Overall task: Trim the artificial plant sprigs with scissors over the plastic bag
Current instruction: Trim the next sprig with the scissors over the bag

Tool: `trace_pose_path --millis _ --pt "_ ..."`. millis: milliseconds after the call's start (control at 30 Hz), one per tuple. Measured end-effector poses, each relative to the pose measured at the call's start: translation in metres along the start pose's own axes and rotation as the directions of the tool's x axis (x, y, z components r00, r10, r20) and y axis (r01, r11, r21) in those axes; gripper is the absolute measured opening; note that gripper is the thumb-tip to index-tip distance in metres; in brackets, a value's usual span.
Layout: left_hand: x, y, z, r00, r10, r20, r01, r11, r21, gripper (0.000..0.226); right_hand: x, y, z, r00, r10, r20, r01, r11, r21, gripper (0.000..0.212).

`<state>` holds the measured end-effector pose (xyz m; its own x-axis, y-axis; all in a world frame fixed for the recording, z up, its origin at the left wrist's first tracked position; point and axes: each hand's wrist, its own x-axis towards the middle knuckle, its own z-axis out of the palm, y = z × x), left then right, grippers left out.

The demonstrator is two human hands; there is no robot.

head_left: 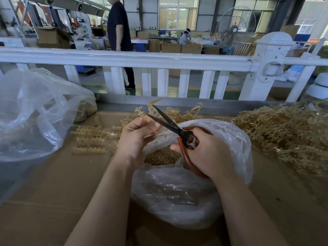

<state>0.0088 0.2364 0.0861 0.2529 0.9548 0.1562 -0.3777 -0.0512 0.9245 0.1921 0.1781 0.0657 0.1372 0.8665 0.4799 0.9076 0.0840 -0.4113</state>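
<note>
The left hand [140, 134] pinches a tan sprig [152, 107] above the open plastic bag [195, 183] at the middle of the cardboard-covered worktop [62, 183]. The right hand [207, 153] is closed around the red handles of the scissors [170, 124], whose dark blades stand apart around the sprig. Untrimmed sprigs [287, 132] are heaped at the worktop's right edge.

Both hands raised together: left [137, 137] pinching, right [206, 153] gripping handles
</note>
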Motion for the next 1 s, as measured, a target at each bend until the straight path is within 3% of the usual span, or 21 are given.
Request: trace_pose_path --millis 233,467,700,1000 --pt "0.0000 -0.0009 0.0012 1.000 0.001 -0.008 -0.001 1.000 -0.012 0.016 0.0016 0.0020 0.0000 1.000 0.015 0.005 -0.015 1.000 0.022 0.072" --pt "-0.0002 0.0002 0.0025 1.000 -0.005 -0.012 0.005 0.999 -0.036 0.008 0.0034 0.0015 -0.0002 0.999 0.028 -0.017 -0.028 1.000 0.007 0.081" --pt "0.0007 0.0012 0.0029 1.000 -0.017 -0.005 0.017 0.999 -0.046 0.006 0.0019 0.0009 0.0000 1.000 0.011 -0.029 -0.010 0.999 0.040 0.062" --pt "0.0018 -0.0001 0.0028 1.000 -0.026 -0.010 0.025 0.999 -0.040 0.014 0.0020 0.0008 0.0014 0.999 0.036 -0.005 -0.036 0.994 0.100 0.071"
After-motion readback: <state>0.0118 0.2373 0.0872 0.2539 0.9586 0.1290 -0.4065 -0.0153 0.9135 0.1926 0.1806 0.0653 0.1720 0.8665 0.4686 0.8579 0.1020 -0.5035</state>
